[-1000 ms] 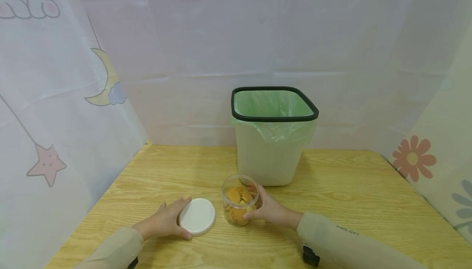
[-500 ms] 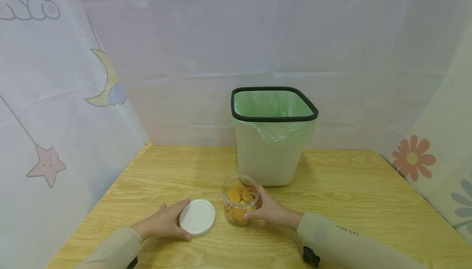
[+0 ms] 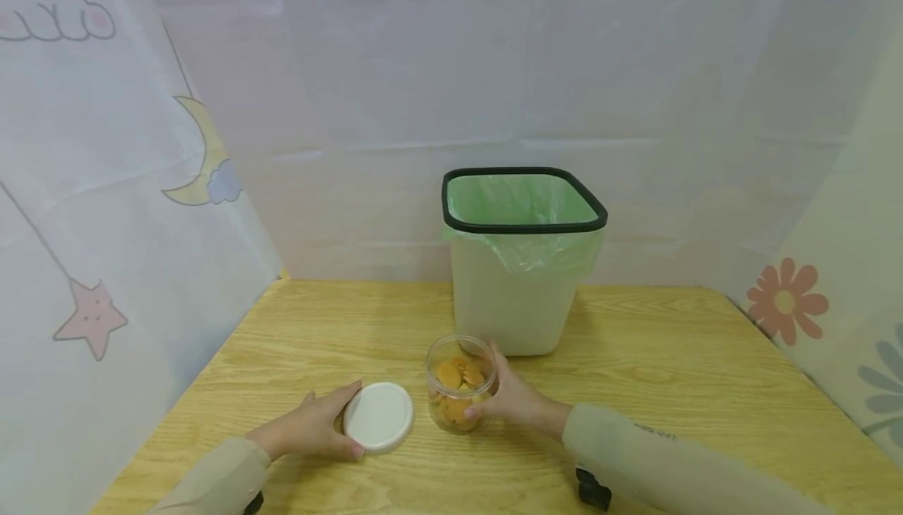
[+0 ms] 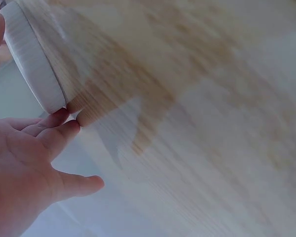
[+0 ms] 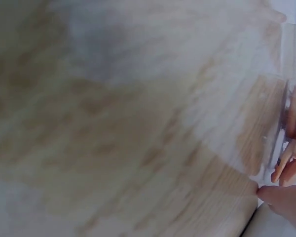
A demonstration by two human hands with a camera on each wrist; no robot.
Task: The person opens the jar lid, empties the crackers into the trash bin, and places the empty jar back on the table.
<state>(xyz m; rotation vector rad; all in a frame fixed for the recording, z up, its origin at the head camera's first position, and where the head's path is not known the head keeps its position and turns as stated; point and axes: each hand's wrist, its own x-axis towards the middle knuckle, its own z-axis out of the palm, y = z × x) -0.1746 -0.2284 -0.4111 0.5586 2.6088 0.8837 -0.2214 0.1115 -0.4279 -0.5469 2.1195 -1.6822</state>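
A round white lid (image 3: 379, 417) lies on the wooden table, left of a clear jar. My left hand (image 3: 310, 425) holds the lid's left side, thumb at the near edge and forefinger at the far edge. In the left wrist view, fingertips (image 4: 64, 118) meet the lid's rim (image 4: 32, 59) while the little finger stands apart. The uncovered, upright jar (image 3: 433, 374) holds round golden cookies (image 3: 451, 375). My right hand (image 3: 518, 401) grips its right side, thumb in front and fingers toward the back. The right wrist view catches the jar's wall (image 5: 292, 54) and a fingertip (image 5: 271, 195) by it.
Behind the jar stands a pale bin (image 3: 515, 288) with a black rim and a green plastic liner (image 3: 522, 197). The wooden table (image 3: 670, 374) ends at printed cloth hangings (image 3: 353, 186) at the back and sides.
My right fingers have shifted slightly outward along the jar's far right side. The left hand, lid and jar have hardly moved.
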